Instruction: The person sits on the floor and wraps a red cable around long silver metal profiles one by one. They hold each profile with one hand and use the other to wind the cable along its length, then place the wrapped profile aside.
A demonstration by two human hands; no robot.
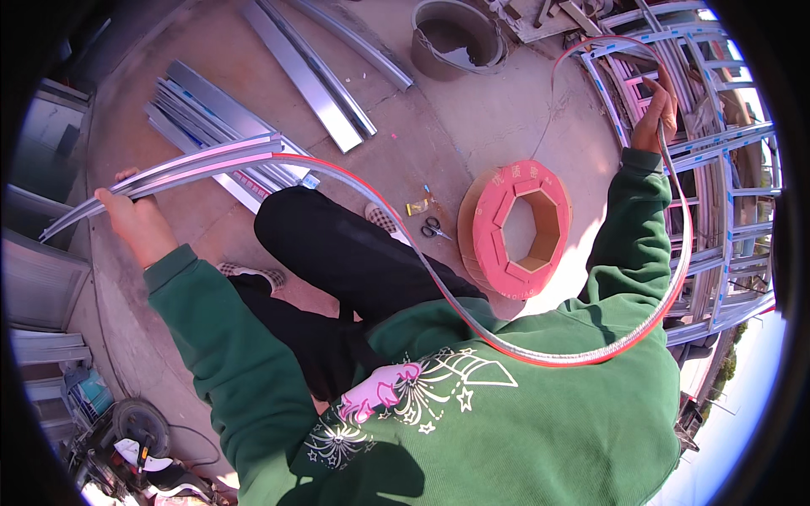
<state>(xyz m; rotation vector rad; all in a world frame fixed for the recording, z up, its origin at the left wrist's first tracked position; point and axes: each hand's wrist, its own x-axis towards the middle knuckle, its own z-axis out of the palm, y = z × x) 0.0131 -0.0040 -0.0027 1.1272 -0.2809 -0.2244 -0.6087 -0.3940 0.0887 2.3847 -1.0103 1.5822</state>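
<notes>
My left hand (139, 221) is closed round a narrow silver aluminium profile (202, 166) that slants up to the right. From the profile's right end runs a long grey weatherstrip with a red edge (582, 358). It dips in a wide loop across my green sweatshirt and rises along my right arm. My right hand (656, 114), raised at the upper right, grips this strip. Beyond that hand the strip arcs over and drops to a red cardboard reel (481, 236) standing on the ground in front of me.
Near the reel lie black-handled scissors (432, 228) and a small yellow packet (417, 207). Other aluminium profiles (316, 80) lie on the concrete ahead. A dark bucket (456, 42) stands at the far side. Stacked metal frames (717, 194) line the right; a wheeled machine (139, 430) sits lower left.
</notes>
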